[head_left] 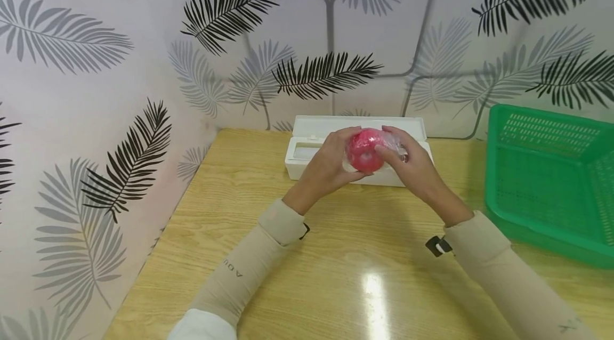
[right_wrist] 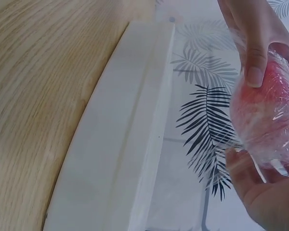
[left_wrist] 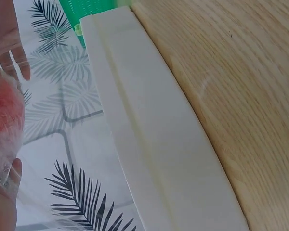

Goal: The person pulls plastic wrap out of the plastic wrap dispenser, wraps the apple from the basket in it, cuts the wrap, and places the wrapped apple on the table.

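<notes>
Head view shows us the red thing (head_left: pixel 365 148), round, slightly right of the frame's middle; our left hand (head_left: pixel 330 159) grips its left side, our right hand (head_left: pixel 413 161) its right, so neither is nearer; we see no long axis.

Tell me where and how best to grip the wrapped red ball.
Cup the wrapped red ball by its rounded sides, the left hand from the left and the right hand from the right. It is round, with no handle in view; the loose clear film at its right would probably slip or tear.
</notes>
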Motion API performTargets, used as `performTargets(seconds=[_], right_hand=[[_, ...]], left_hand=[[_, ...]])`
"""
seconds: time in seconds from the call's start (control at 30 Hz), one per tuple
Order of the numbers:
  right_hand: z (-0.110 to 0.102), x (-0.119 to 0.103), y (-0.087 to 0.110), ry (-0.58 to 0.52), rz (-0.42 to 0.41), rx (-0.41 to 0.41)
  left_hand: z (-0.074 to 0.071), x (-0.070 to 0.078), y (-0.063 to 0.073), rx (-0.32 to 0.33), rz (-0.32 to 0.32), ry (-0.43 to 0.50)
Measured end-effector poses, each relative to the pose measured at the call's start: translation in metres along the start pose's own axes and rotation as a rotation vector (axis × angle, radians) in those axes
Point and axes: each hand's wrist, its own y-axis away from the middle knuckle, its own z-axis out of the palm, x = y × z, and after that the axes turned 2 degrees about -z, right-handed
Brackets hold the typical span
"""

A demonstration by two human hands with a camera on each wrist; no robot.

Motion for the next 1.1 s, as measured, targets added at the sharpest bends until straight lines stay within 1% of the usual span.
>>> performTargets(seconds=[0.1, 0.23, 0.37, 0.47, 0.53, 0.63, 0.77, 0.87, 0.97, 1.1], right_hand=[[-0.001, -0.013, 0.003, -0.030, -0.072, -0.003], [-0.002, -0.027, 0.010, -0.044, -0.133, -0.034], [-0.003, -0.027, 0.013, -0.043, -0.178, -0.073], [-0.003, -0.024, 0.013, -0.052, -0.208, -0.091], [-0.003, -0.024, 0.013, -0.054, -0.207, -0.097], [-0.004, -0.024, 0.014, -0.039, -0.180, -0.098], [-0.004, -0.022, 0.015, -0.040, -0.153, -0.089], [-0.003, -0.018, 0.016, -0.063, -0.144, -0.080], [-0.001, -0.014, 0.018, -0.070, -0.121, -0.072], [0.001, -0.010, 0.022, -0.036, -0.075, -0.057]], left_hand=[[-0.001, 0.000, 0.001, -0.004, -0.058, 0.034], [-0.001, -0.001, 0.001, -0.002, -0.147, 0.109], [-0.003, -0.002, 0.001, -0.014, -0.242, 0.188], [-0.004, -0.001, 0.001, -0.020, -0.273, 0.235], [-0.005, -0.001, 0.001, -0.025, -0.288, 0.261], [-0.005, -0.001, 0.002, -0.039, -0.309, 0.286], [-0.005, -0.001, 0.004, -0.068, -0.364, 0.307], [-0.004, 0.001, 0.005, -0.104, -0.416, 0.300], [-0.003, 0.004, 0.006, -0.144, -0.458, 0.264], [-0.001, 0.006, 0.009, -0.187, -0.503, 0.233]])
